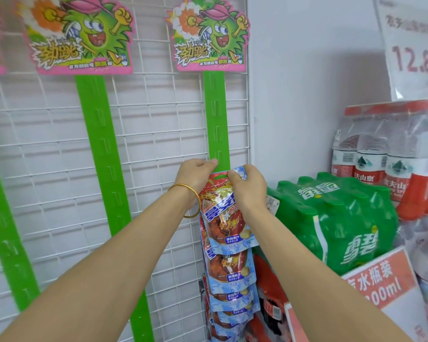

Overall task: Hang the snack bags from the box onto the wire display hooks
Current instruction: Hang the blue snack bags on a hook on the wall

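A red and blue snack bag [223, 213] is held up against the right green hanging strip [216, 119] on the white wire grid [158, 134]. My right hand [245, 186] pinches the bag's top right corner. My left hand [195, 174], with a gold bangle on the wrist, holds the bag's top left edge, its fingertips pressing against the strip at a hook slot. Several matching snack bags [229, 280] hang in a column below on the same strip. The box is not in view.
A second green strip [104, 156] and a third at the left edge hang on the grid with open slots. Cartoon header cards top each strip. To the right are green soda bottle packs [331, 218], water bottle packs [381, 156] and price signs.
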`<state>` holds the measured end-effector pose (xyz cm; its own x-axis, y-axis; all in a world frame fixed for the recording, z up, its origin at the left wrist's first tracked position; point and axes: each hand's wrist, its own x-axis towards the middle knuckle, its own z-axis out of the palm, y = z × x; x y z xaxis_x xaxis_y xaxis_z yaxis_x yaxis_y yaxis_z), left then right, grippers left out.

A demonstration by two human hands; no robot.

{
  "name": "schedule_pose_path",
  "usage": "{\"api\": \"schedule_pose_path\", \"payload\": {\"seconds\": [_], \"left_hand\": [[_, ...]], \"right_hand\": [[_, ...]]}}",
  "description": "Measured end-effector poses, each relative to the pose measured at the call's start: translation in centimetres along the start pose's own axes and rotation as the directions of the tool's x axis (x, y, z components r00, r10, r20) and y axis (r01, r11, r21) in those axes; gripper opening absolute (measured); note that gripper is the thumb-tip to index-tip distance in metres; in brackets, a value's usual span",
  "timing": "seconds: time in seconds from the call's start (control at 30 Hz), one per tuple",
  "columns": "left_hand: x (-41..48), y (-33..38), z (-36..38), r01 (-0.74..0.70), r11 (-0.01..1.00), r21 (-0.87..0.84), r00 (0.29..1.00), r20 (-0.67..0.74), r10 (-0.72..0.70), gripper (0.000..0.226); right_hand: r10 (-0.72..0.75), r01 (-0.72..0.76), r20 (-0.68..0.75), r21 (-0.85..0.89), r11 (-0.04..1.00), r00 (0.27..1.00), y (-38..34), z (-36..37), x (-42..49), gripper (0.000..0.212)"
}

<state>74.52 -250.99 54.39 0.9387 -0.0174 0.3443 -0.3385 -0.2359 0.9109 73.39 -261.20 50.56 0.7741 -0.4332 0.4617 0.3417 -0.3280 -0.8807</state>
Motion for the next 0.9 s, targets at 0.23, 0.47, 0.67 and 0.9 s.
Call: {"api": "schedule_pose_path", "payload": {"seconds": [0.23,0.47,0.67,0.9], "left_hand": [[0.3,-0.5,-0.1,0.002,1.000,0.031,1.000,-0.017,-0.002,0.029],[-0.9,-2.9,-0.2,0.000,1.000,-0.009,0.999,0.054,0.001,0.017],[-2.9,-4.3,-1.4,-0.152,0.988,0.025,0.988,-0.028,0.153,0.035],[-12.4,-12.2,-6.1,-0.176,0.983,0.047,0.977,-0.111,0.180,0.034]], "right_hand": [[0.037,-0.036,0.034,-0.049,0.998,0.999,0.4,-0.3,-0.6,0.032],[0.078,-0.064,0.120,-0.115,0.991,0.990,2.2,-0.7,-1.3,0.036],[-0.069,0.067,0.010,-0.397,0.915,0.998,1.8,-1.3,-2.6,0.033],[-0.327,0.345,0.111,-0.229,0.910,0.938,4.0,-0.8,-13.5,0.029]]}}
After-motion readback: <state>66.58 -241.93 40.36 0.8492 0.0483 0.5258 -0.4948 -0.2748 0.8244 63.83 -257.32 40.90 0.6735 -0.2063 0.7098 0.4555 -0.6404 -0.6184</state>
